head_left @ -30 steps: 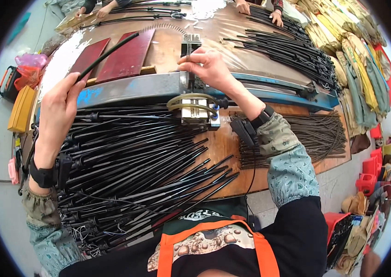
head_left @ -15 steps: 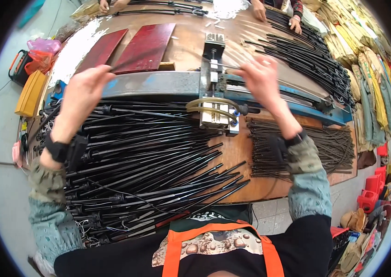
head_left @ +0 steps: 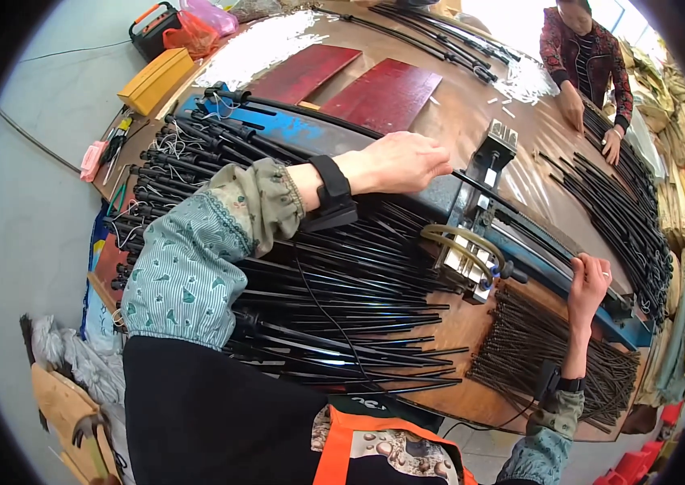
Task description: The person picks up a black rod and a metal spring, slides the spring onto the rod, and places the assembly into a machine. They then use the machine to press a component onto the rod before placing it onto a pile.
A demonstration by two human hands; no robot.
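My left hand (head_left: 403, 162) is closed around a long black tube (head_left: 318, 121) just left of the metal clamping device (head_left: 472, 218). The tube lies along the blue steel beam (head_left: 274, 125), its corded end at the beam's left end, and runs into the clamp. Right of the clamp, my right hand (head_left: 591, 279) is closed, thumb against fingers, at the end of a thin dark rod (head_left: 532, 226) over the beam's right part; its fingertips partly hide that end. Many black tubes (head_left: 334, 283) lie under my left arm. Dark twisted rods (head_left: 553, 347) lie near my right wrist.
Two dark red boards (head_left: 383, 95) lie behind the beam. Across the table a co-worker (head_left: 585, 65) handles more black tubes (head_left: 613, 202). A yellow box (head_left: 156, 81) and hand tools (head_left: 118, 145) are at the left edge. Curved hoses (head_left: 460, 242) stick out from the clamp.
My left hand has moved right, up to the clamp. My right hand has moved away right along the beam. A black tube now lies along the beam; the view has turned left.
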